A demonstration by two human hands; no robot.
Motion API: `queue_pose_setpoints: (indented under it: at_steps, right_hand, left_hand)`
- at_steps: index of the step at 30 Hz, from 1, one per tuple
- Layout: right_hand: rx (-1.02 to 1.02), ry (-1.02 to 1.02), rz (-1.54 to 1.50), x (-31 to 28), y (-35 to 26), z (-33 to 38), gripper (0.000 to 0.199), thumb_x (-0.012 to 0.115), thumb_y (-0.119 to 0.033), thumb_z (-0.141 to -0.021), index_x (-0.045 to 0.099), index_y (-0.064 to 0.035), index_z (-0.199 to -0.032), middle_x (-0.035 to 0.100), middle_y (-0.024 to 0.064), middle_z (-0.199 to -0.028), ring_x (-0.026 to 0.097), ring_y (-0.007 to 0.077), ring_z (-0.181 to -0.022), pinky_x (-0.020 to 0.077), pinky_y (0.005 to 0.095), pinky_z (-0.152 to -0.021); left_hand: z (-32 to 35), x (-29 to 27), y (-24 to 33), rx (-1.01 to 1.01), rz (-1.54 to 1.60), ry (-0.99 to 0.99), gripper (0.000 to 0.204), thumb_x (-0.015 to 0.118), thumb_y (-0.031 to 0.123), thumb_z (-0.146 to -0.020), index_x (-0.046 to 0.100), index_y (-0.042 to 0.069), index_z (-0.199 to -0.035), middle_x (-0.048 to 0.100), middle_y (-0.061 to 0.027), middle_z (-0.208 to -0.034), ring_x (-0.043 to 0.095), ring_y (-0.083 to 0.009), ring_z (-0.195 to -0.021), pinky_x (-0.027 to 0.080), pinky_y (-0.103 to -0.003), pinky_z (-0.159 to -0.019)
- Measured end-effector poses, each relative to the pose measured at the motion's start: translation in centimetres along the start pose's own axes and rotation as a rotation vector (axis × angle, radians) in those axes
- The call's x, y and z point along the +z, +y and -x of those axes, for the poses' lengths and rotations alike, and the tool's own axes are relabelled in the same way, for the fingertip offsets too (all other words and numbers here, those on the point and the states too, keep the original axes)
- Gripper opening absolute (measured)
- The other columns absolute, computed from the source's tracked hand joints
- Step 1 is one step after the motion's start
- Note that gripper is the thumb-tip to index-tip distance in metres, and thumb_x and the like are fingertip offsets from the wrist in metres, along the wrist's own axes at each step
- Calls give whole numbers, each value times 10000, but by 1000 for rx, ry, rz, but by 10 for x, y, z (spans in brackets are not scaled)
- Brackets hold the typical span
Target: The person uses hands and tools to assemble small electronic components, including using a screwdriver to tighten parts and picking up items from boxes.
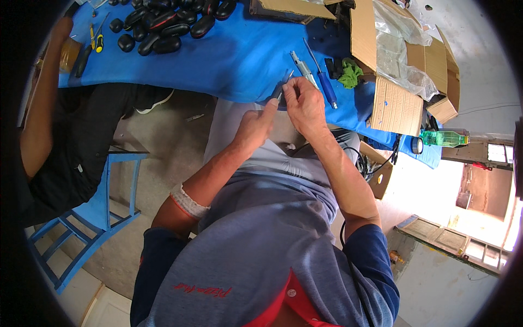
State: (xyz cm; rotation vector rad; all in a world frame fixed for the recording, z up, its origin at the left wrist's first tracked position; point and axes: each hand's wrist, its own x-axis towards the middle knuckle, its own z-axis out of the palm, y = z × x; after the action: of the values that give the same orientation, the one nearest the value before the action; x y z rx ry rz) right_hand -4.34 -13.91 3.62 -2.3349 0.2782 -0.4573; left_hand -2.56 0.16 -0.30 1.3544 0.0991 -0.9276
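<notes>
My left hand (257,126) and my right hand (306,109) meet just over the front edge of the blue-covered table (239,60), above my lap. Both have their fingers pinched together around a small, thin, partly metallic piece (280,96); its kind is too small to tell, and the fingers cover much of it. Just beyond my right hand lies a silvery, long-bodied tool (304,68). To its right rests a screwdriver with a blue handle (327,88). A crumpled green cloth (350,74) sits beside a small black piece (333,68).
Several black rounded cases (163,27), like computer mice, are heaped at the far left. Yellow-handled screwdriver (99,42) lies near them. An open cardboard box (397,103) with clear plastic and a green bottle (444,138) stand right. Another person's arm (41,109) and blue stool (95,210) are left.
</notes>
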Motion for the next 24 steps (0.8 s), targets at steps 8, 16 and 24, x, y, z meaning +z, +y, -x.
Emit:
queue_pose_setpoints:
  at_steps: [8, 16, 24]
  right_hand:
    - [-102, 22, -4, 1, 7, -2, 89, 606, -74, -861, 590, 8, -889, 602, 149, -725, 585, 280, -641, 464, 359, -611]
    - [-460, 4, 190, -5, 10, -6, 134, 594, 28, -815, 512, 3, -917, 576, 178, -829, 571, 381, -785, 462, 431, -679]
    - [-563, -4, 243, -2, 23, -11, 169, 593, 56, -799, 512, 7, -938, 568, 178, -858, 566, 375, -810, 468, 435, -702]
  left_hand:
    - [2, 1, 4, 9, -2, 1, 571, 543, 610, -873, 421, 118, -610, 326, 67, -490, 269, -43, -369, 188, -217, -334]
    - [3, -4, 6, -16, 14, -55, 588, 528, 630, -869, 418, 113, -613, 323, 51, -481, 250, -53, -364, 160, -233, -337]
    - [3, -6, 10, -161, 136, -151, 600, 504, 672, -854, 412, 119, -640, 302, 51, -490, 225, -58, -373, 157, -236, -349]
